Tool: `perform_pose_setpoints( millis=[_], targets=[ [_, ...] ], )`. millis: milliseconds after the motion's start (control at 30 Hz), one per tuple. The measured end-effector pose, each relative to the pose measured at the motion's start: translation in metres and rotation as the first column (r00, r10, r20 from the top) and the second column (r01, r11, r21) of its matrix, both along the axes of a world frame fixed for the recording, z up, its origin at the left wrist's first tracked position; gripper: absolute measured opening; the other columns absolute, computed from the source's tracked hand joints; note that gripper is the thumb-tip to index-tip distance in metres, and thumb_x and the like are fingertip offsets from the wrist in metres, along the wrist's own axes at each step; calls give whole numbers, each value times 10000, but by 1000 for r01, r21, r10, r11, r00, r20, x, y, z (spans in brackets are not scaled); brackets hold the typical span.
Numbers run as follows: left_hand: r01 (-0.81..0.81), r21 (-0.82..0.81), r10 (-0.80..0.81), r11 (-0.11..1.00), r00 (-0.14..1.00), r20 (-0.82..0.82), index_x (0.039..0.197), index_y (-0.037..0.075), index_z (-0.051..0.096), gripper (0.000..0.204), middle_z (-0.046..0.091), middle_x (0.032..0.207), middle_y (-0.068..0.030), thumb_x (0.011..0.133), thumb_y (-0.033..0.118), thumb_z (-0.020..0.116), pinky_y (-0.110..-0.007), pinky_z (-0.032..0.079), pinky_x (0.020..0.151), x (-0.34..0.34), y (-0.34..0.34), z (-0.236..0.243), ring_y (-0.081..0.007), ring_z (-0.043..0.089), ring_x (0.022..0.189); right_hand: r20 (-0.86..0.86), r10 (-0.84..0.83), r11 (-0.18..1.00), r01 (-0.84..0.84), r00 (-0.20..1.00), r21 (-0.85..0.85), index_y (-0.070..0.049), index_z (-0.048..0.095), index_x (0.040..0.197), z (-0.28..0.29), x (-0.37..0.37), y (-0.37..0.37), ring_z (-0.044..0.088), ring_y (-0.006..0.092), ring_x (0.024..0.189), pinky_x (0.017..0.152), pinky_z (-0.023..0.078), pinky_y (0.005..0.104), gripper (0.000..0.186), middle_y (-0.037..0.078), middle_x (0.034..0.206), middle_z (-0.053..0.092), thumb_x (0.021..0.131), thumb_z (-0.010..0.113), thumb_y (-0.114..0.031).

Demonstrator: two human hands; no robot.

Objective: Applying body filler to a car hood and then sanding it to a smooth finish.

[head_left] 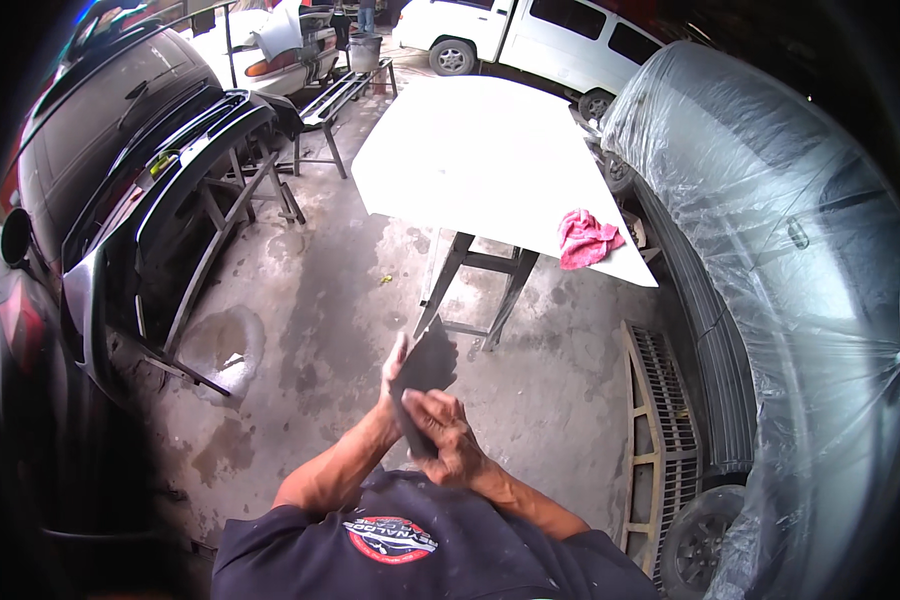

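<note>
In front of my chest, both hands hold a thin dark grey sheet [426, 362] that looks like sandpaper. My left hand [394, 372] is closed on its left side, partly hidden behind it. Lower down, my right hand [448, 436] grips the near part with bent fingers. The sheet is tilted, its far end pointing away from me. Beyond my hands, a large white car panel [470, 150] rests on a dark stand [462, 275]. A crumpled pink cloth [585, 240] lies on the panel's near right part.
On the right stands a car under clear plastic sheeting [770, 220], with a slatted grille [662, 400] by its side. At left, a dark bumper [175, 190] sits on a metal rack [210, 245] beside a dark car [110, 95]. A white van [530, 45] is parked at the back.
</note>
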State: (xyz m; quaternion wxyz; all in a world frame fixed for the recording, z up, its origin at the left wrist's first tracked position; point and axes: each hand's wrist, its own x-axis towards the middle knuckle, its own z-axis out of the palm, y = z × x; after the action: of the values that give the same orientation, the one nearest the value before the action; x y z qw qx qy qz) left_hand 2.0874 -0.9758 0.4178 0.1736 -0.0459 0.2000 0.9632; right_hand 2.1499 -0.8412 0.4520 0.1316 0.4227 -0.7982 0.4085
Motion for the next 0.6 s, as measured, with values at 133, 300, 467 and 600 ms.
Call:
perform_pose_setpoints(
  millis=[133, 300, 467, 600],
  targets=[
    [17, -145, -46, 989, 979, -198, 1381, 54, 417, 643, 564, 1225, -104, 958, 538, 416, -376, 423, 984, 16, 17, 6, -227, 548, 1099, 277, -209, 919, 285, 938, -273, 30, 413, 1379, -4, -29, -8, 433, 367, 1206, 1035, 319, 450, 566, 223, 1367, 439, 968, 456, -357],
    [8, -475, -89, 880, 985, -150, 1237, 27, 538, 383, 616, 1101, -71, 907, 221, 514, -307, 504, 841, 19, -7, -1, -150, 605, 943, 815, -108, 673, 645, 569, -361, 33, 383, 1374, -28, -59, -5, 487, 292, 1203, 1042, 341, 347, 607, 214, 1380, 436, 1005, 386, -449],
    [-208, -277, 192, 938, 978, -85, 1158, -2, 590, 236, 665, 1041, -69, 942, 82, 544, -332, 489, 892, 7, -38, -18, -149, 624, 968, 749, -274, 774, 600, 603, -200, 47, 310, 1412, -34, -74, 33, 404, 290, 1282, 1071, 302, 365, 583, 200, 1419, 395, 1013, 399, -368],
    [-156, -342, 137, 927, 987, -81, 1213, -18, 546, 285, 658, 1030, -72, 952, 97, 532, -330, 496, 871, 2, -25, -19, -163, 620, 980, 490, -120, 932, 268, 863, -244, 64, 351, 1390, -2, -19, -8, 400, 341, 1306, 1084, 300, 396, 531, 232, 1388, 418, 1003, 411, -294]
  ],
)
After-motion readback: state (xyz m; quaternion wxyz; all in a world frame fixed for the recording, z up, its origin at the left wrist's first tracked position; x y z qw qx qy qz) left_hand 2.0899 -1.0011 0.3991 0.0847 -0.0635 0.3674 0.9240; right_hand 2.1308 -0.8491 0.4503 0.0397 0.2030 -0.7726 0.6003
